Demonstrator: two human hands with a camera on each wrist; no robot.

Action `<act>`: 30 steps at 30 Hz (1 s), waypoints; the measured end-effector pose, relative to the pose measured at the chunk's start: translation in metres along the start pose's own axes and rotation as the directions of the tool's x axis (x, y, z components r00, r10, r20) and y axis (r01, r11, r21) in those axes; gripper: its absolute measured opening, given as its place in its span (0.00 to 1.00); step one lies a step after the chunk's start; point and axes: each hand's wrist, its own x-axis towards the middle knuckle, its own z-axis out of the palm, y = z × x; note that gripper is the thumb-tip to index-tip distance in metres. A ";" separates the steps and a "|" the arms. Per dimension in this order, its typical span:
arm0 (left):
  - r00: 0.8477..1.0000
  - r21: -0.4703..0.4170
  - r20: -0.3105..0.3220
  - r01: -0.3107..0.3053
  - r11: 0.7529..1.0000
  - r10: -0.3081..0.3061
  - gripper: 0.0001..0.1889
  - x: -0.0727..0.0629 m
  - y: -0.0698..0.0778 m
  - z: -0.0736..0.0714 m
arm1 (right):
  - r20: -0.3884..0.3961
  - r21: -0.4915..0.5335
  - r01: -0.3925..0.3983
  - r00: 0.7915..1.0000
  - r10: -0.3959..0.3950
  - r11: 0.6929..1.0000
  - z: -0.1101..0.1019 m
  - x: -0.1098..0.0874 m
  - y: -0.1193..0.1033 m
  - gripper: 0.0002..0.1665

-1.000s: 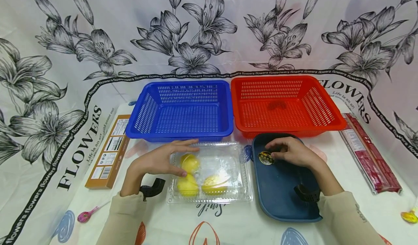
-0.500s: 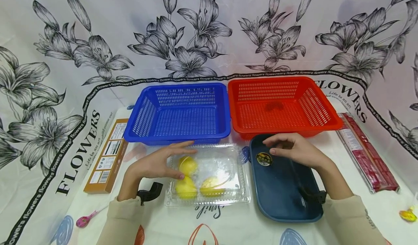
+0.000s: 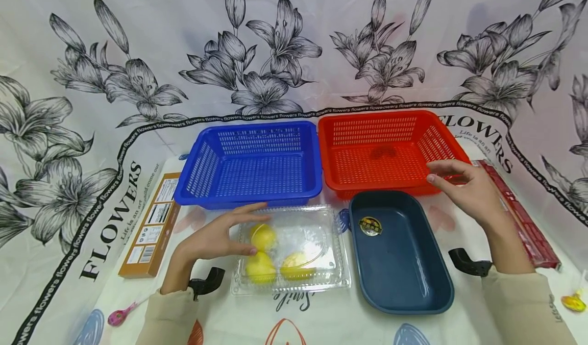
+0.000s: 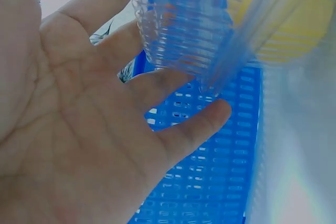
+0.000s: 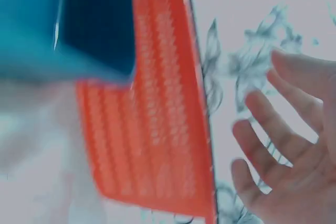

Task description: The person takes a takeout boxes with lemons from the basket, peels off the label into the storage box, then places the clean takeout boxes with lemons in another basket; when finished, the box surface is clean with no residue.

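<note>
A clear plastic clamshell box [image 3: 317, 227] with three round yellow pieces [image 3: 261, 267] in it lies in front of the blue basket [image 3: 257, 200]. At its left side is my left hand [image 3: 209, 240], thumb and fingers spread over the left edge. The left wrist view shows the fingers [image 4: 194, 132] extended beside the ribbed clear wall. My right hand [image 3: 475, 189] is in the air by the right front corner of the red basket [image 3: 340, 187], holding nothing, fingers apart and loosely bent. Left of that hand lies a dark blue tray [image 3: 399, 268] with a round black-and-gold sticker.
A brown box [image 3: 151, 227] with white labels lies at the left, beside the blue basket. Partly behind my right arm is a long red packet [image 3: 528, 222]. A pink lollipop-like thing [image 3: 118, 317] lies front left, a yellow one [image 3: 574, 302] far right.
My right hand has moved from over the dark blue tray to the right, up by the red basket's corner. The left hand stays at the clear box.
</note>
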 end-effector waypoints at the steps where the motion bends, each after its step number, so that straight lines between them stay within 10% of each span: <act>1: 1.000 -0.003 -0.006 0.010 1.000 -0.010 0.35 -0.001 -0.001 0.000 | -0.034 -0.009 -0.014 0.999 0.013 1.000 -0.002 0.001 0.005 0.23; 11: 0.994 -0.060 -0.021 0.103 0.993 -0.105 0.35 -0.009 -0.010 0.004 | -0.190 -0.075 -0.029 0.982 0.014 0.997 -0.005 0.024 0.056 0.36; 30: 0.989 -0.209 -0.022 0.141 0.968 -0.149 0.33 -0.024 -0.019 0.010 | -0.118 -0.135 -0.096 0.990 0.080 0.986 0.002 0.032 0.082 0.47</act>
